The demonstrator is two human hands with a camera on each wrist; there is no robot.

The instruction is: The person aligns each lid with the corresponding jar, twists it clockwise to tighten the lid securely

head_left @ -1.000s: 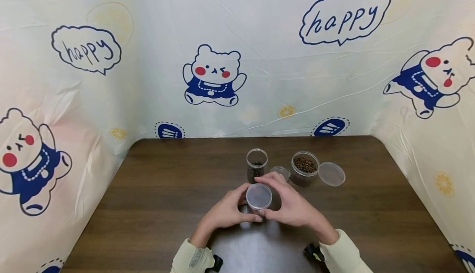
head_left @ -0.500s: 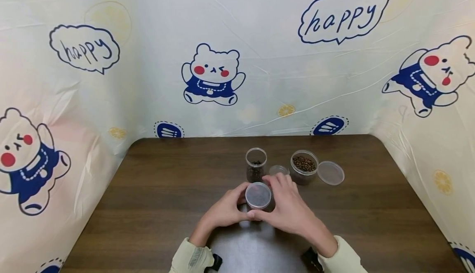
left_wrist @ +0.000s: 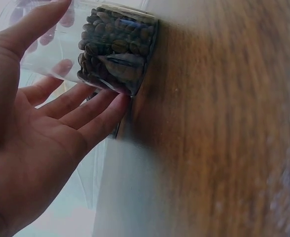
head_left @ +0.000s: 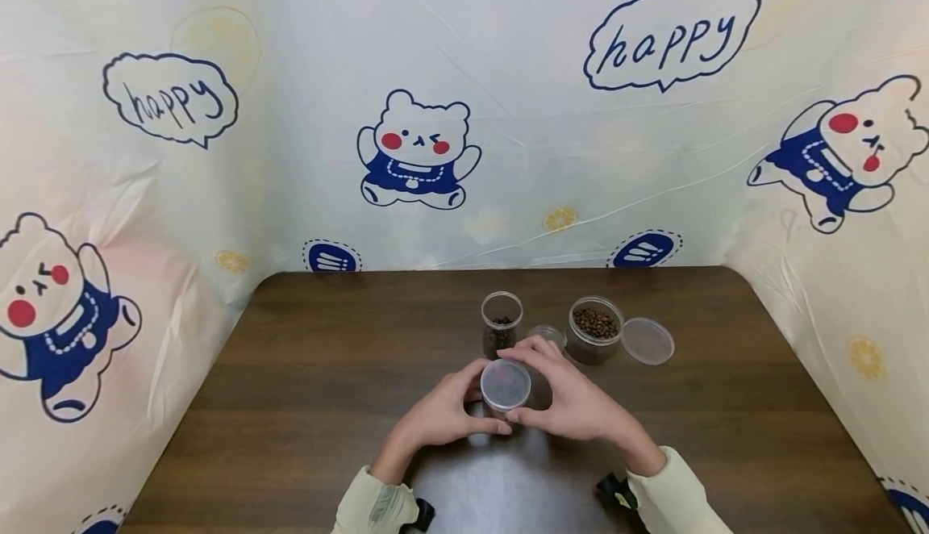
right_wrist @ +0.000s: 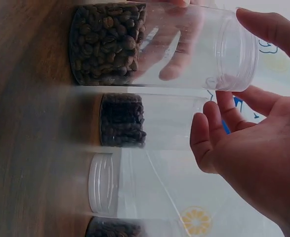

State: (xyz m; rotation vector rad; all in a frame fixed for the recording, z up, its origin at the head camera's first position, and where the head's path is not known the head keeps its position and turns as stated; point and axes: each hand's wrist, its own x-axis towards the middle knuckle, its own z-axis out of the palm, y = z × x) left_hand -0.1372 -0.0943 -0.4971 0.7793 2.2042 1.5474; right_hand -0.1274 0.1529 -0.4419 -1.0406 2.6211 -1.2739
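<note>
A clear plastic jar [right_wrist: 199, 44] stands upright on the table, partly filled with dark brown coffee beans [left_wrist: 117, 44]. Its clear screw lid [head_left: 506, 385] sits on top. My left hand [head_left: 446, 413] curls round the jar's body, thumb on the near side and fingers on the far side. From the right, my right hand [head_left: 576, 401] pinches the lid's rim between thumb and fingers; its lower fingers hang loosely curled in the right wrist view. Whether the lid is fully tight cannot be told.
Just behind stands a narrow uncapped jar [head_left: 501, 320] with dark beans. To its right are a small clear lid [head_left: 548, 335], a wider uncapped jar [head_left: 594, 340] of brown beans and a larger flat lid [head_left: 648, 341]. A printed curtain [head_left: 508, 50] surrounds the wooden table [head_left: 327, 356].
My right hand twisted at the lid, its thumb swinging left and its fingers right, then came back to about its earlier pose. The left hand and the jar stayed put.
</note>
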